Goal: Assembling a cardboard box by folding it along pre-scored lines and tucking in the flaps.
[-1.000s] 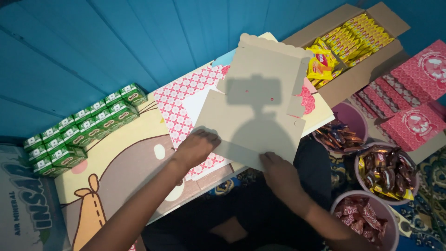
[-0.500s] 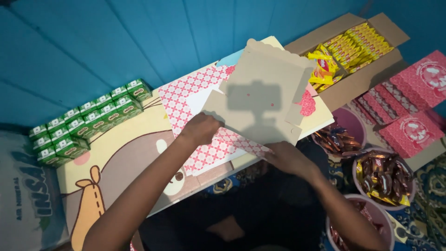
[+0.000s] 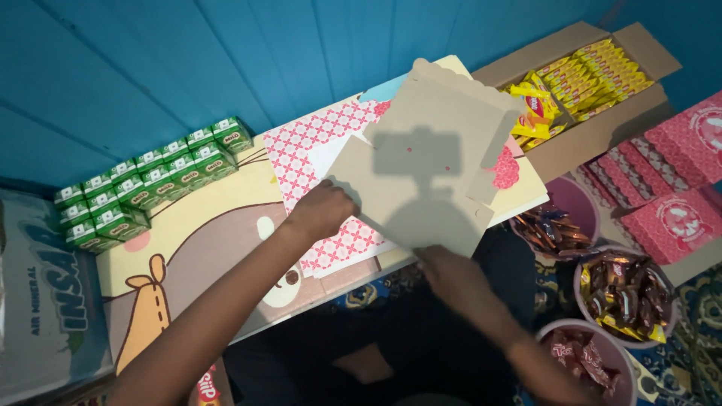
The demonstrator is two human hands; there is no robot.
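1. My left hand (image 3: 325, 212): fingers curled, gripping left edge of flat cardboard box blank (image 3: 429, 165).
2. My right hand (image 3: 449, 274): fingers closed on blank's bottom edge, near its lower corner.
3. Blank pos.: tilted, held above low table (image 3: 218, 225), over stack of pink-patterned sheets (image 3: 301, 150).
4. Left of stack: green drink cartons (image 3: 143, 180) in rows.
5. Right of table: open carton of yellow snack packs (image 3: 587, 75), bowls of wrapped sweets (image 3: 624, 289).
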